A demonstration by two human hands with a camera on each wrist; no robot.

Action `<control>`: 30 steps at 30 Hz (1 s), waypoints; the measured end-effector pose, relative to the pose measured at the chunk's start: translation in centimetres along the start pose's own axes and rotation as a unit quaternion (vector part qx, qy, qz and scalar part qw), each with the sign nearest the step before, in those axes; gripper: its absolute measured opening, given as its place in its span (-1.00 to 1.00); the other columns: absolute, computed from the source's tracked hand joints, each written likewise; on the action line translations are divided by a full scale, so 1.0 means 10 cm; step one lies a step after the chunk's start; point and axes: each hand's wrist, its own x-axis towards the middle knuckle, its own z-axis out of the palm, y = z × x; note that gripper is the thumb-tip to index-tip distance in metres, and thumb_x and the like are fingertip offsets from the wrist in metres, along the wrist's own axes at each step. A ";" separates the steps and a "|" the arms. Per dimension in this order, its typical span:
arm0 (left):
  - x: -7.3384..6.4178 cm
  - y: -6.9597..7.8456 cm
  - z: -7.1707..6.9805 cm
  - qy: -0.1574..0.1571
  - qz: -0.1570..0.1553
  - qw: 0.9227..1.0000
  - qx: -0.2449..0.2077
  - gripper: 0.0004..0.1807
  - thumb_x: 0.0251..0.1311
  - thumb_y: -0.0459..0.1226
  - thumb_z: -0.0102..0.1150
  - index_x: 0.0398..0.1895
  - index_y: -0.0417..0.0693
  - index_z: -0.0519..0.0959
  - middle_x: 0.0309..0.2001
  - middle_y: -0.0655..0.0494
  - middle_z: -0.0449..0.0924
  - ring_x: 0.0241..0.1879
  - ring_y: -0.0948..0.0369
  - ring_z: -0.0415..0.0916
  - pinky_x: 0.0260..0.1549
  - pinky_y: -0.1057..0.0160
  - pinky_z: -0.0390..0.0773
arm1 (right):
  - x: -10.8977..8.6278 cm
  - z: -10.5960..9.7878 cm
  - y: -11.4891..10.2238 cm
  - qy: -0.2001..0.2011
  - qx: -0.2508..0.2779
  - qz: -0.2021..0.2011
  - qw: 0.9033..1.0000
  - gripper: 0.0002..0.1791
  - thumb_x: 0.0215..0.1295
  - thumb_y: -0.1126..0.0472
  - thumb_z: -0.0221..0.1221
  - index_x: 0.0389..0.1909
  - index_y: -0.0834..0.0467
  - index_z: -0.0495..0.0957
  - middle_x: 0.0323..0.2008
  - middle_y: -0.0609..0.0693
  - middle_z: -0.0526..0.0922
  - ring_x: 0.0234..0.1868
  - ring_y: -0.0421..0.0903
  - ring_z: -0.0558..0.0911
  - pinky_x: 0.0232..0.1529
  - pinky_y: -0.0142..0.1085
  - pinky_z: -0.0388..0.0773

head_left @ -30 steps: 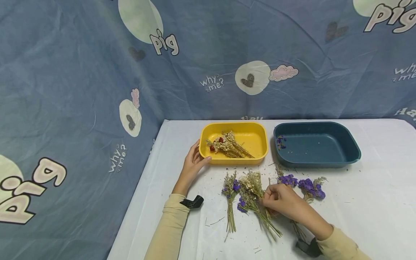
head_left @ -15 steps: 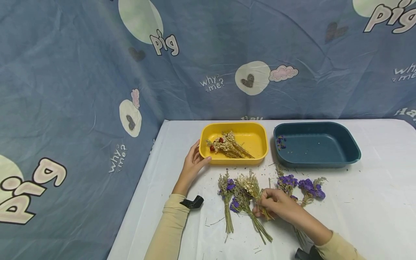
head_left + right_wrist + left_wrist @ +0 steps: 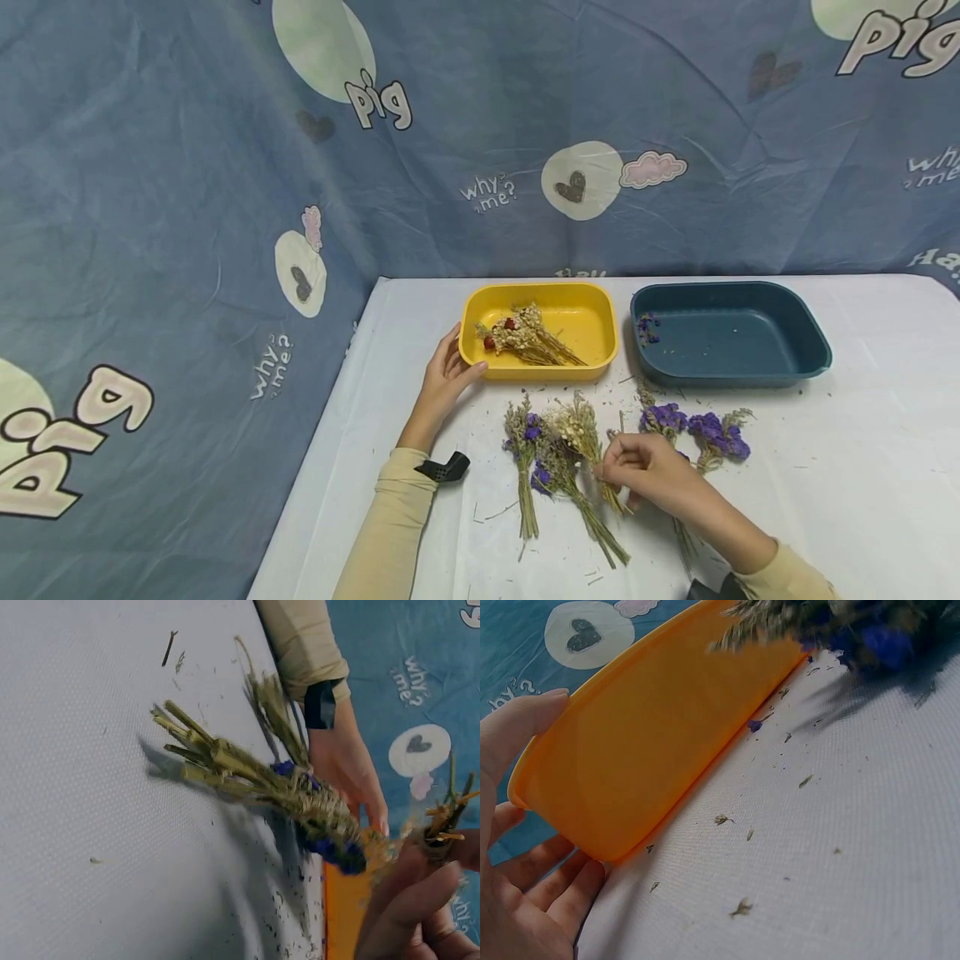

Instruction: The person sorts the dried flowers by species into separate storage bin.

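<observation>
In the head view my left hand (image 3: 442,383) holds the left front corner of a yellow tray (image 3: 540,374); its thumb lies at the rim and its fingers lie along the end wall. Several dried flower bunches (image 3: 528,337) with red and cream heads lie inside that tray. My right hand (image 3: 660,475) pinches the tied stems (image 3: 442,832) of a small bunch of cream dried flowers (image 3: 576,427). Directly left of it lie a green-stemmed bunch with purple flowers (image 3: 588,504) and a slimmer purple bunch (image 3: 524,483). Part of the cream bunch is hidden by the fingers.
A dark teal tray (image 3: 735,380) with a few purple petals (image 3: 648,328) stands at the back right. Two purple flower bunches lie right of my right hand, one with its flower head (image 3: 720,435) showing fully. Stem bits and crumbs litter the white tabletop (image 3: 870,467).
My right hand moved left over the first half second, and the cream bunch and both neighbouring purple bunches shifted left. Since then they have barely moved. My left hand stays at the yellow tray.
</observation>
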 end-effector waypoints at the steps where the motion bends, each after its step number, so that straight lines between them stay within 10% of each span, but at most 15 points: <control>1: 0.00 0.00 0.00 0.001 0.000 1.000 0.000 -0.09 0.32 -0.20 0.39 0.64 0.32 0.11 0.44 0.06 0.37 0.46 0.09 0.37 0.44 0.24 0.46 | 0.00 0.00 0.00 0.001 0.010 0.005 1.000 -0.74 0.38 0.15 0.30 -0.32 0.29 0.57 -0.49 -0.10 0.66 -0.59 -0.27 0.51 -0.54 -0.34 0.64; 18: 0.02 0.01 -0.02 -0.012 -0.019 1.000 -0.009 -0.05 0.34 -0.23 0.37 0.66 0.26 0.04 0.52 -0.03 0.29 0.53 0.08 0.28 0.51 0.20 0.37 | -0.02 -0.09 -0.03 0.046 0.090 0.006 0.995 -0.74 0.32 0.20 0.38 -0.18 0.27 0.55 -0.41 -0.19 0.77 -0.51 -0.23 0.65 -0.38 -0.31 0.72; 30: -0.09 0.32 0.01 -0.016 -0.031 0.999 -0.013 -0.05 0.32 -0.28 0.37 0.67 0.09 0.05 0.51 -0.10 0.29 0.52 0.01 0.29 0.50 0.14 0.38 | 0.01 -0.15 -0.05 0.060 0.061 -0.005 0.996 -0.67 0.34 0.18 0.37 -0.10 0.36 0.58 -0.36 -0.15 0.80 -0.39 -0.20 0.70 -0.35 -0.22 0.76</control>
